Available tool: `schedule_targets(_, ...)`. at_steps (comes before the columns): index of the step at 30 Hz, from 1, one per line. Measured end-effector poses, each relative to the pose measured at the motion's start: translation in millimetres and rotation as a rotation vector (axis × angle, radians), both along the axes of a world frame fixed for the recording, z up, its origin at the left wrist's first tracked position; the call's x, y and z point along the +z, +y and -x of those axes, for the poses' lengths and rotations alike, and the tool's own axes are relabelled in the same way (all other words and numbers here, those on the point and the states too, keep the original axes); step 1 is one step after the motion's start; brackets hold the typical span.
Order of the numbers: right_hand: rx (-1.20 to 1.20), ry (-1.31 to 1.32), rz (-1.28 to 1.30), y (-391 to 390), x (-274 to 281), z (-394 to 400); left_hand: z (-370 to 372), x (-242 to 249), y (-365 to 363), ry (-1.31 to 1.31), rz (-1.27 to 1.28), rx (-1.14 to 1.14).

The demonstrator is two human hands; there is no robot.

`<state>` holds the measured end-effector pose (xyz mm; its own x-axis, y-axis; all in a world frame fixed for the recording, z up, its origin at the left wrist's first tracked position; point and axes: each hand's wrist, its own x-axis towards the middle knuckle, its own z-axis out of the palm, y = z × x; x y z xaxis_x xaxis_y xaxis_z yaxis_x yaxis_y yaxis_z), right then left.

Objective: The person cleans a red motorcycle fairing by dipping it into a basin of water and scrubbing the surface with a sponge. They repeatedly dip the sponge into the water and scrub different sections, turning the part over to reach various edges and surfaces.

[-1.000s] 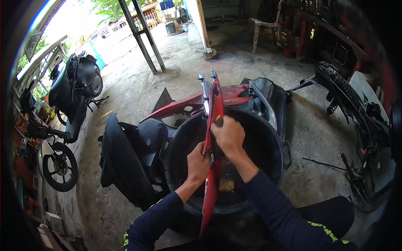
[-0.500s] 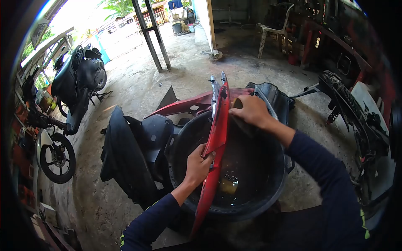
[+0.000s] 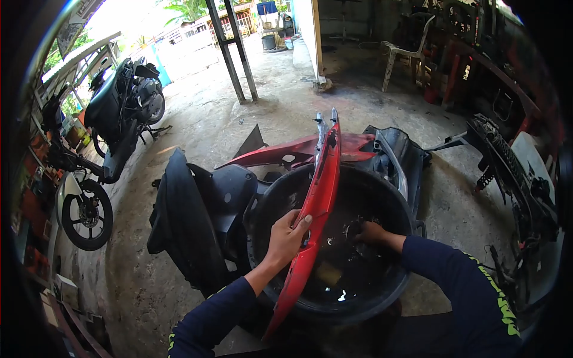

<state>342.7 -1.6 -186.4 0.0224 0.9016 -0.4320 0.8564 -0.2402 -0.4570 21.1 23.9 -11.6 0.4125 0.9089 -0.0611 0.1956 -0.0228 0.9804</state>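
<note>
A long red panel (image 3: 322, 203) stands tilted over a round black tub (image 3: 394, 286) of dark water. My left hand (image 3: 287, 237) grips the panel near its middle, with fingers and thumb wrapped on its edge. My right hand (image 3: 371, 232) is down at the water inside the tub, right of the panel. Its fingertips are dark and partly hidden, and I cannot make out what they hold. A yellowish object (image 3: 328, 273) lies in the water below the panel.
Black plastic fairings (image 3: 191, 221) lean at the tub's left. Another red panel (image 3: 274, 150) lies behind it. Motorcycles (image 3: 122, 113) stand at the left, a stripped frame (image 3: 507, 173) at the right. A chair (image 3: 409, 51) and a metal post (image 3: 233, 51) are farther back.
My right hand has moved down from beside the panel's upper part into the tub. The water there is now disturbed. The view has shifted slightly; my left hand keeps its hold.
</note>
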Motion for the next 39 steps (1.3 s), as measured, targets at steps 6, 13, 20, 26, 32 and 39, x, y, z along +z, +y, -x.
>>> schedule_targets(6, 0.3, 0.017, -0.061, 37, -23, -31, -2, -7, 7, 0.033, -0.119, 0.067)
schedule_targets(13, 0.291, 0.598, -0.31, 72, 263, 28, -3, -15, 12, -0.137, -0.024, 0.033)
schedule_targets(20, 0.513, 0.073, -0.683, 58, 336, 100, 2, -8, 8, -0.153, -0.051, -0.023)
schedule_targets(26, 0.734, -0.34, -0.979, 28, 308, 91, 3, -1, 9, -0.178, -0.027, -0.041)
schedule_targets(32, 0.715, -0.26, -0.909, 17, 265, 61, 4, 23, 3, -0.112, -0.008, -0.066)
schedule_targets(39, 0.776, -0.25, -1.132, 11, 261, 53, 0, 52, -9, 0.053, -0.236, -0.059)
